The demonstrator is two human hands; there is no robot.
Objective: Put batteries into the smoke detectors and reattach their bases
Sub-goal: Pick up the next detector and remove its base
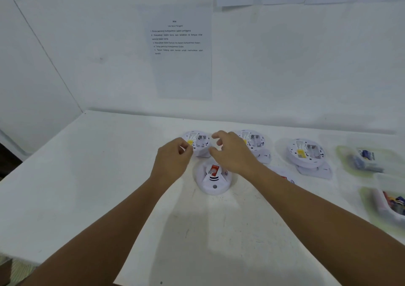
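Observation:
Three white smoke detectors lie back-up along the far side of the table: one at the left (198, 142), one in the middle (254, 140) and one at the right (305, 152). A closed detector (213, 179) with a red sticker sits face-up in front of them. A further detector (285, 177) shows partly behind my right forearm. My left hand (174, 159) hovers beside the left detector, fingers curled and holding nothing I can see. My right hand (232, 150) hangs between the left and middle detectors with fingers spread and empty.
Two clear tubs stand at the right edge, the far one (363, 158) and the near one (392, 204), both with batteries inside. A printed instruction sheet (182, 53) is stuck on the white wall behind. The table's left edge (43, 154) runs diagonally.

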